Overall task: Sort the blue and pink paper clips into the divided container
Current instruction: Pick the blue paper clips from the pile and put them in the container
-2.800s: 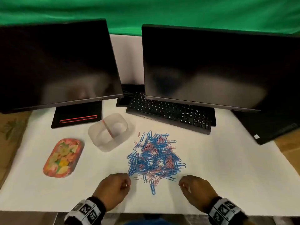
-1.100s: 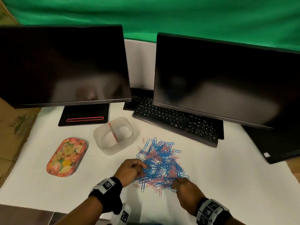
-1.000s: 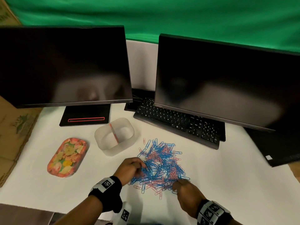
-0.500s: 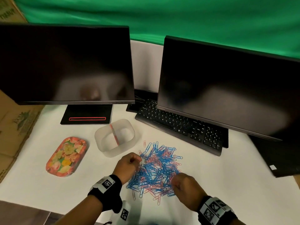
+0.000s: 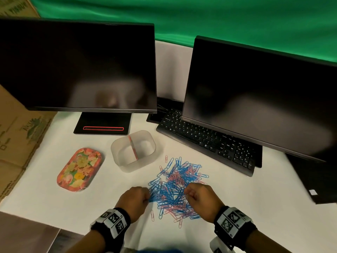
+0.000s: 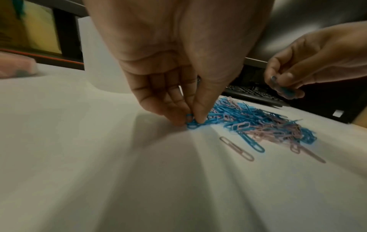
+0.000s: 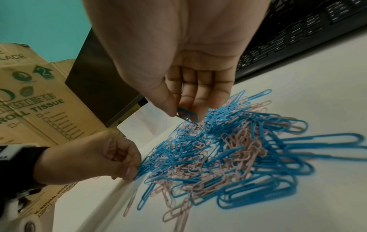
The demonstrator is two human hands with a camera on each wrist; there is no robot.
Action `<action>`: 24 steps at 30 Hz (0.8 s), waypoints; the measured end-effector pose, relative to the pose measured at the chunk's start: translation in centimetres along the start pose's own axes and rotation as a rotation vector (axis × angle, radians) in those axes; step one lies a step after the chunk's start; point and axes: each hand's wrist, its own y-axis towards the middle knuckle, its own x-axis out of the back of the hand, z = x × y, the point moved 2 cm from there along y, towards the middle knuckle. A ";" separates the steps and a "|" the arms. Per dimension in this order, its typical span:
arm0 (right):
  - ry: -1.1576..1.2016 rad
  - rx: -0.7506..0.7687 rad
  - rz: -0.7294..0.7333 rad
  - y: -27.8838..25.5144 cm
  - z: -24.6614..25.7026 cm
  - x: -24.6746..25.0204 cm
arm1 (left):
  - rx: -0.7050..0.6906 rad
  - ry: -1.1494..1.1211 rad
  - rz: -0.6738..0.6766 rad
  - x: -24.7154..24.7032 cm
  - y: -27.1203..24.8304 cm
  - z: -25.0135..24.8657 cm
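Note:
A tangled pile of blue and pink paper clips (image 5: 176,187) lies on the white table in front of me. The clear divided container (image 5: 116,152), split by a pink strip, stands just behind and left of the pile. My left hand (image 5: 135,199) pinches blue paper clips (image 6: 192,124) at the pile's left edge, down on the table. My right hand (image 5: 198,196) is over the pile's right side and pinches one blue paper clip (image 7: 187,115) between thumb and fingers, lifted off the heap. Both container compartments look empty.
A floral oval tin (image 5: 79,168) lies left of the container. A black keyboard (image 5: 206,141) and two dark monitors (image 5: 78,66) stand behind. A cardboard box (image 5: 16,136) borders the table's left edge. A few stray clips (image 5: 152,215) lie near the front.
Both hands came from the table's front edge onto the pile, then drew back slightly. Each now pinches blue clips; the right one has lifted its clip.

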 end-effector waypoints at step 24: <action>0.209 0.020 0.093 12.6 16.4 -0.5 | 0.271 -0.565 -0.459 12.7 2.7 4.5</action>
